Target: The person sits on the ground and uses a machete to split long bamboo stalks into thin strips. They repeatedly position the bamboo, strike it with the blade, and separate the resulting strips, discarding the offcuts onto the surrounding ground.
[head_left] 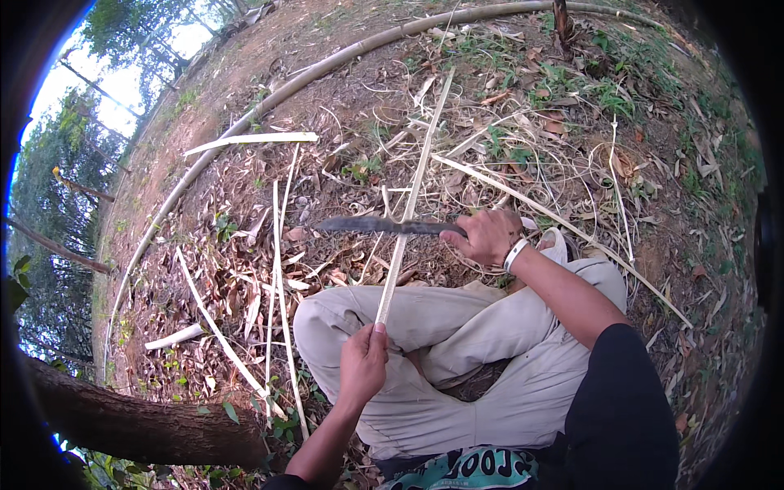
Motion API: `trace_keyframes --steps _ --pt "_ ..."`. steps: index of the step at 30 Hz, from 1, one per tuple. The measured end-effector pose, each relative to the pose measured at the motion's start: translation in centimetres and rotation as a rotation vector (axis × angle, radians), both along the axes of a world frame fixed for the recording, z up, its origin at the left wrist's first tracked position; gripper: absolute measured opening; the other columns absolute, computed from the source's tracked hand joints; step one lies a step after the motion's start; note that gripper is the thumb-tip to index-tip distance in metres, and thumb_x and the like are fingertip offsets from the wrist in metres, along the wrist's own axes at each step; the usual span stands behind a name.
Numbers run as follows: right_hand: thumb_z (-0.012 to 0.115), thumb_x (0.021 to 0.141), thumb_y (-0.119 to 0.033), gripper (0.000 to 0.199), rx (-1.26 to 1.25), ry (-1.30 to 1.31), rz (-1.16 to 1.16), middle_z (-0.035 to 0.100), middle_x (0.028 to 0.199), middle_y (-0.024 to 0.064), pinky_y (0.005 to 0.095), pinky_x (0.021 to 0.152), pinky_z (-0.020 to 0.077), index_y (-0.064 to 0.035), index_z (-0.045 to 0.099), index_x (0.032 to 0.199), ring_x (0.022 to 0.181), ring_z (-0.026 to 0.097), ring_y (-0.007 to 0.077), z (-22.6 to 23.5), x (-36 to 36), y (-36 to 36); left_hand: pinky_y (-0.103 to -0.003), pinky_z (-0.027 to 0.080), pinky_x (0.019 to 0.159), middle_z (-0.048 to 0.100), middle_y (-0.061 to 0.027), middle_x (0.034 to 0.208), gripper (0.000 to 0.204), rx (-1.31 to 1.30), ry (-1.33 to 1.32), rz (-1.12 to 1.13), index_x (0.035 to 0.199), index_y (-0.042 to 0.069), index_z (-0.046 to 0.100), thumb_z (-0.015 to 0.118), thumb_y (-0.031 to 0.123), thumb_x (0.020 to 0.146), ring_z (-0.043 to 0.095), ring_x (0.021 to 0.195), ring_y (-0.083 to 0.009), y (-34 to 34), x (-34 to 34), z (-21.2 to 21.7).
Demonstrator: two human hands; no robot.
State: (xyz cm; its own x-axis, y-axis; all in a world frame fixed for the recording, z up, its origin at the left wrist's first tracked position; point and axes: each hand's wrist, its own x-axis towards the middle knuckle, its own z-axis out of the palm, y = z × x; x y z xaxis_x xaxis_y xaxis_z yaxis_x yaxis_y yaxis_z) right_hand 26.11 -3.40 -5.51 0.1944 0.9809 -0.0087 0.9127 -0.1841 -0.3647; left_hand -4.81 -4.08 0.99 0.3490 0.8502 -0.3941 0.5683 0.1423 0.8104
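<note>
My left hand grips the near end of a long pale bamboo strip, just above my left knee. The strip slants up and away from me over the ground. In my right hand is the handle of a dark machete, its blade pointing left. The blade crosses the strip about midway and touches it; a small pale curl shows at the crossing. Part of the handle is hidden by my fingers.
A long bamboo pole arcs across the ground beyond me. Several split bamboo strips lie at left, another strip at right. Thin shavings and dry leaves litter the ground. A tree trunk lies at lower left.
</note>
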Motion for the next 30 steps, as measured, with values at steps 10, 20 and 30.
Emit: trace_keyframes --steps 10,20,30 --pt "0.037 0.091 -0.07 0.074 0.065 0.014 0.022 0.065 0.065 0.0207 0.0495 0.067 0.0535 -0.0055 0.068 0.073 0.068 0.067 0.0395 -1.7 0.4 0.6 -0.027 0.033 0.046 0.044 0.0026 0.056 0.036 -0.029 0.075 -0.01 0.075 0.002 0.052 0.045 0.024 0.103 0.04 0.051 -0.0058 -4.6 -5.3 1.2" --pt "0.037 0.093 -0.067 0.074 0.014 0.033 -0.037 0.067 0.079 0.0238 0.0507 0.073 0.0515 -0.0013 0.068 0.079 0.082 0.066 0.0421 -0.3 1.2 0.9 -0.026 0.03 0.042 0.041 0.0034 0.051 0.035 -0.134 -0.051 0.039 0.075 0.002 0.053 0.047 0.023 0.102 0.037 0.044 -0.0055 -6.0 -9.4 2.0" --pt "0.041 0.084 -0.081 0.073 0.156 1.698 -0.666 0.036 0.049 -0.0064 0.0256 0.041 0.0333 -0.0104 0.051 0.067 0.039 0.035 0.0067 -0.8 7.1 0.7 -0.022 0.023 0.036 0.034 0.0047 0.053 0.034 -0.471 -0.688 0.099 0.086 0.004 0.053 0.041 0.033 0.099 0.027 0.04 -0.0061 1.9 2.2 -0.7"
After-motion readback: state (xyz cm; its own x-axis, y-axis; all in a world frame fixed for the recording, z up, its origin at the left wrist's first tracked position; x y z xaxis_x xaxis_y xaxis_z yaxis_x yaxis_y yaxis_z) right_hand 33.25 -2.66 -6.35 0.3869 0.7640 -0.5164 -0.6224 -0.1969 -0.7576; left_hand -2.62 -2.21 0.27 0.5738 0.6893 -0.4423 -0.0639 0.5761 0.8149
